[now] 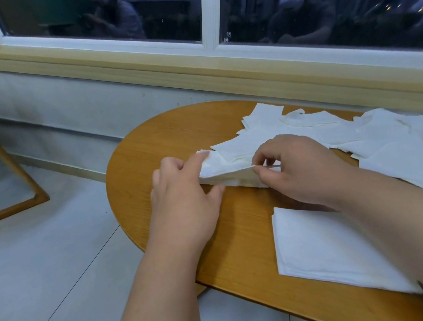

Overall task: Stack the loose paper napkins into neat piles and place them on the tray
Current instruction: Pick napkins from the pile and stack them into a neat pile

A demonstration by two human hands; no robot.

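A white paper napkin (222,171) lies partly lifted on the round wooden table (166,141). My left hand (182,190) holds its left end, fingers on top and thumb at its near edge. My right hand (293,167) pinches its raised near edge between thumb and fingertips. Loose white napkins (376,136) are spread in an untidy heap behind and to the right of my hands. A squared pile of napkins (320,248) sits near the table's front edge, partly under my right forearm. No tray is in view.
The table stands against a grey wall under a wooden window sill (194,67). A wooden chair frame (2,163) stands on the tiled floor (58,257) to the left. The table's left part is bare wood.
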